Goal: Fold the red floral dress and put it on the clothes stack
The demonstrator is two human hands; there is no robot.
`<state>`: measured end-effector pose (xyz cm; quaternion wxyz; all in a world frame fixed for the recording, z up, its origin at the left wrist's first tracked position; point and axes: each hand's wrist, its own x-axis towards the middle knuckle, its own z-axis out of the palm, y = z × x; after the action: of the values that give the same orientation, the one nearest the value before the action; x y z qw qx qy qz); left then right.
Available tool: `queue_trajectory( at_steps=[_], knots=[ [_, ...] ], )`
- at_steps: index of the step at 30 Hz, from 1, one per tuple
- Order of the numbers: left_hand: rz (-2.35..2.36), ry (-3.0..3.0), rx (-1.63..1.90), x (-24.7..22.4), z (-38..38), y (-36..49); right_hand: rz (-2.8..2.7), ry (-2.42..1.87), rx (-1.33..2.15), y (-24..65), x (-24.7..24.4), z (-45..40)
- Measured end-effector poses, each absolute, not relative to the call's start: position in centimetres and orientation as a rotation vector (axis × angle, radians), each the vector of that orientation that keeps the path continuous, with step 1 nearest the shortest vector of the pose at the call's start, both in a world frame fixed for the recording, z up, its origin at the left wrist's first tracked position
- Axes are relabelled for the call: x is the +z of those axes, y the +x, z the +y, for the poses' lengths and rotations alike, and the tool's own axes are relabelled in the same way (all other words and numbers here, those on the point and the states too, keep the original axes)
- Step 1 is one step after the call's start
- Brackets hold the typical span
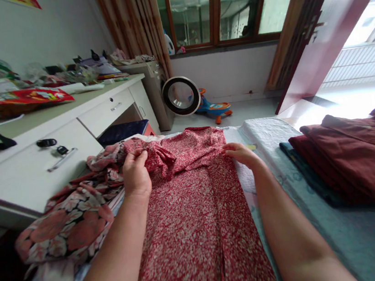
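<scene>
A long red garment [190, 214] with a fine pale pattern lies spread lengthwise over the bed, its far part creased and partly bunched. My left hand [137, 172] pinches a gathered fold of it near the upper left. At its far right edge my right hand [240, 153] has thumb and fingers closed on the cloth. Beside the garment on the left, a crumpled floral cloth [77, 219] in pink and black touches its edge.
Folded dark red clothes [365, 154] are stacked on the light blue bedcover [271, 148] at right. A white desk [109, 102] with cluttered top runs along the left. Beyond stand a washing machine with its round door [181, 96] open and a blue toy car [214, 108].
</scene>
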<state>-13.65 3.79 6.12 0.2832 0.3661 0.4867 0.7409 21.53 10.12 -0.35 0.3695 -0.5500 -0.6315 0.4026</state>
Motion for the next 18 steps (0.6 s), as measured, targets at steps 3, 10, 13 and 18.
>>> queue_trajectory(
  at_steps=[3,10,13,18],
  knots=[
    [1.202,0.994,1.927,7.9,1.8,-12.8,-1.596,-1.388,0.948,21.0,-0.1,10.1],
    [1.328,1.195,1.772,8.8,-3.8,-11.5,-1.844,-1.579,0.667,19.5,-0.1,9.9],
    [1.451,1.278,1.738,8.2,-5.4,-12.3,-2.000,-1.671,0.522,18.9,-0.3,9.6],
    [1.663,1.191,1.790,6.4,-6.4,-14.9,-2.087,-1.699,0.429,18.5,-0.4,9.3]
  ],
)
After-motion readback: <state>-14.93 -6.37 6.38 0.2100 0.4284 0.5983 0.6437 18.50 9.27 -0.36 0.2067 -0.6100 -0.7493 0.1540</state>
